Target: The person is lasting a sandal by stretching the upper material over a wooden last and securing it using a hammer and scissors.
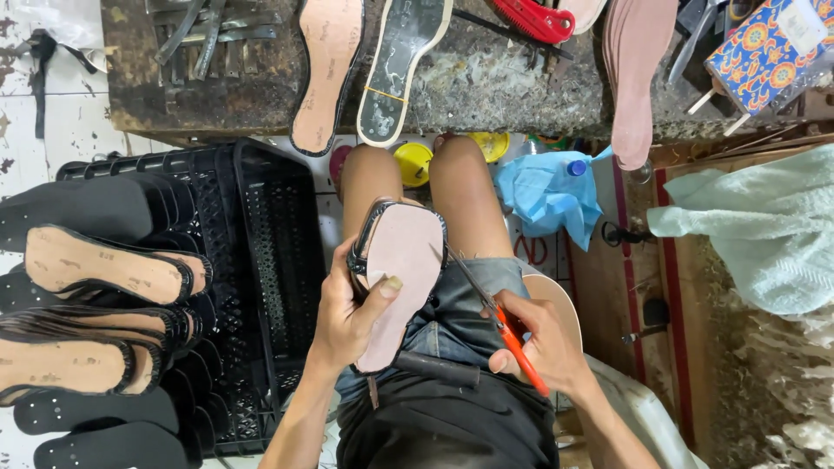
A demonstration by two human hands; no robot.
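- Left hand (347,317) wrapped around a sandal (395,278) with a pinkish sole, thumb pressed across the sole face, fingers curled under its dark strapped edge
- Sandal held sole-up, resting on the lap over the denim shorts (460,300), toe pointing toward the knees
- Right hand (543,343) closed on the orange handles of a pair of scissors (491,308), blade tips reaching the right edge of the pinkish sole
- Pale oval sole piece (560,300) partly hidden just behind the right hand
- Dark cylindrical tool handle (439,369) lying across the lap between both hands
- Blue crumpled cloth (547,191) with a blue bottle cap (577,168) beside the right knee
- Yellow round lids (413,162) on the floor between and beyond the knees
- Black plastic crate (269,287) to the left, with finished sandals (109,265) and black soles stacked on and beside it
- Worn tabletop (486,87) beyond the knees, carrying a tan sole (326,69), a black insole with cream rim (395,69), a stack of pink soles (634,78), a red tool (534,19) and metal strips (200,30)
- Patterned blue box (769,52) at the far right corner, pale green towel (764,226) below it
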